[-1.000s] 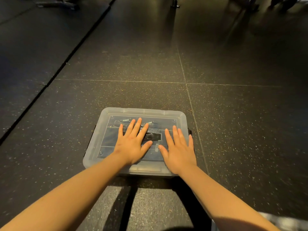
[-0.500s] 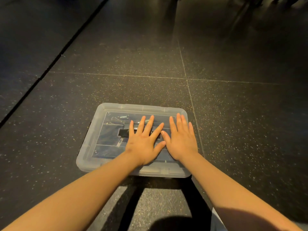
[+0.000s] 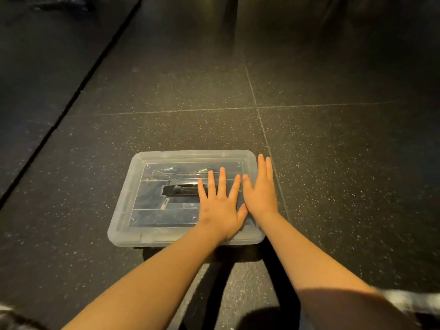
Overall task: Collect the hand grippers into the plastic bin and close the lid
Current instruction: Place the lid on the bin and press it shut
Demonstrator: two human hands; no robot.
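Both the left hand [image 3: 220, 206] and the right hand [image 3: 260, 194] lie flat on the lid [image 3: 152, 196], fingers straight, holding nothing, likely pushing it shut over the hand grippers [image 3: 181, 189].

Left grip [image 3: 220, 206] and right grip [image 3: 260, 194] flat, fingers [image 3: 222, 179] straight

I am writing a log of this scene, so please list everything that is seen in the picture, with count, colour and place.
plastic bin: one, clear, on the floor, centre of view.
lid: one, clear, lying on the bin.
handle: one, black, in the lid's middle.
hand grippers: count unclear, silver springs and dark parts, inside the bin, seen through the lid.
floor: dark speckled tiles, all around the bin.
left hand: one, flat on the lid, at the handle's right end.
right hand: one, flat on the lid's right edge, beside the left hand.
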